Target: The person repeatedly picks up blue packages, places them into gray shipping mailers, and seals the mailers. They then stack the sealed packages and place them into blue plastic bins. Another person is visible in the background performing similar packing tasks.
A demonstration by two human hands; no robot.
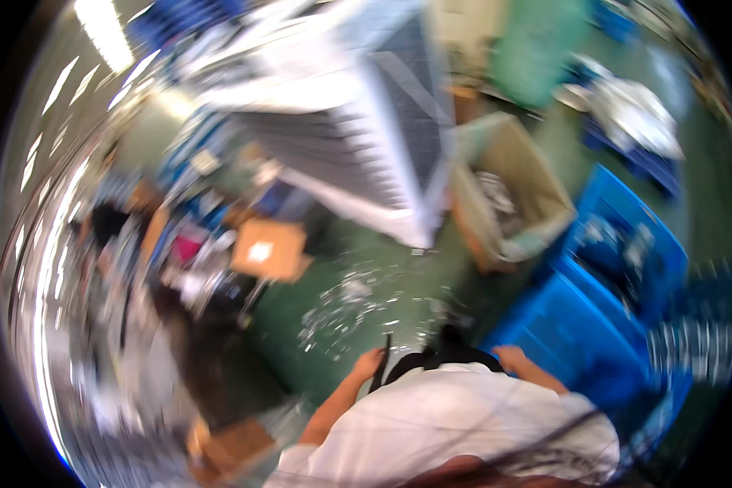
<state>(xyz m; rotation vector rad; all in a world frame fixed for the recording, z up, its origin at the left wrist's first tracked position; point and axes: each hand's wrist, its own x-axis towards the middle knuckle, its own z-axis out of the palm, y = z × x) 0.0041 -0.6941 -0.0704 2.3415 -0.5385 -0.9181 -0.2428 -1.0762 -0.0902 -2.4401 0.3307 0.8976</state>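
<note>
Low in the picture, my left hand (368, 363) is closed on a thin, dark, elongated thing (384, 358), which points upward from the fingers; blur hides its kind. My right hand (508, 356) hangs at my other side, close to the wall of a blue plastic bin (537, 325). Its fingers are smeared, so I cannot make out whether it touches the bin or holds anything. On the green floor ahead of me lie scattered shiny, clear scraps (354, 297).
A tall white rack-like unit (366, 154) stands ahead, beside a beige bin (537, 203) with something in it. A second blue bin (642, 236) holds items. Cardboard boxes (268, 248) and clutter line the left. A white bundle (634, 114) sits far right.
</note>
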